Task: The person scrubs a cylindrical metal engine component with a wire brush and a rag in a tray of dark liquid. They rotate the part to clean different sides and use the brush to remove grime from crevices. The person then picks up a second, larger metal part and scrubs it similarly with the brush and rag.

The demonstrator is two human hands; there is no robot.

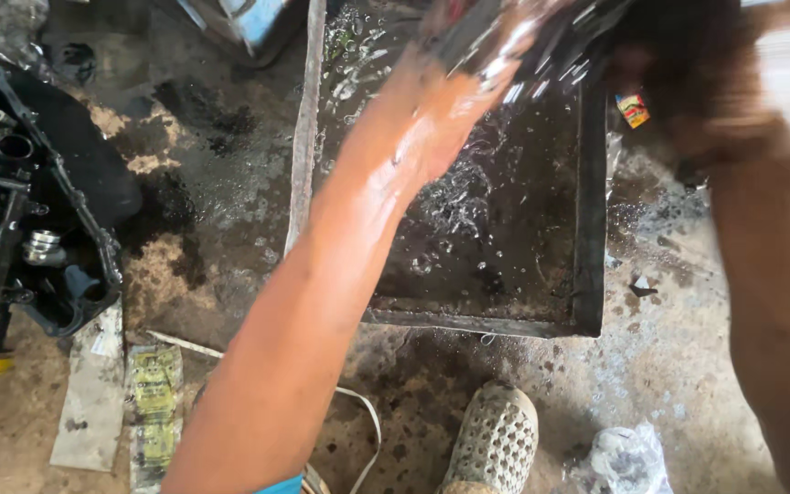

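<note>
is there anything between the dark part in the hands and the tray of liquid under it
Nothing visible does. The dark wet part is held by the left hand and the blurred right hand directly above the tray, with only splashing liquid below.

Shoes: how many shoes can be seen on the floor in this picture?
1. A pale perforated shoe stands on the stained floor, at the bottom centre, just below the near rim of the metal tray. A second shoe may be hidden outside the frame.
</note>
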